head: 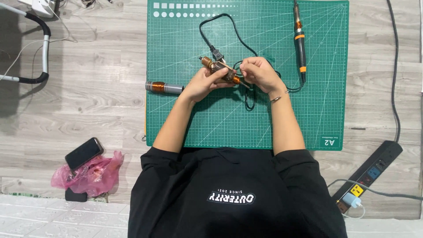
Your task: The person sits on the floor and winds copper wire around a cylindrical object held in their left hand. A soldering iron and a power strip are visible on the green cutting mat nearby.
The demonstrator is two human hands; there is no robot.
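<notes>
Shiny copper winding on the motor armature (221, 70), metal shaft; matt green cutting mat (282, 119), probably rubbery vinyl; grey wood-grain floor (88, 105); crinkled glossy pink plastic bag (94, 176); black plastic soldering iron (300, 46).

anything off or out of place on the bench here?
Nothing damaged or spilled. Two small things: the second copper-wound rotor overhangs the green cutting mat's left edge, and a phone rests on a crumpled pink plastic bag. Both hands hold a motor rotor.

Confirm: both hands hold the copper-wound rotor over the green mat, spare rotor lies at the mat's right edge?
Not quite. In the head view the spare rotor lies at the green mat's left edge. Both the left hand and right hand do hold the copper-wound rotor.
</notes>
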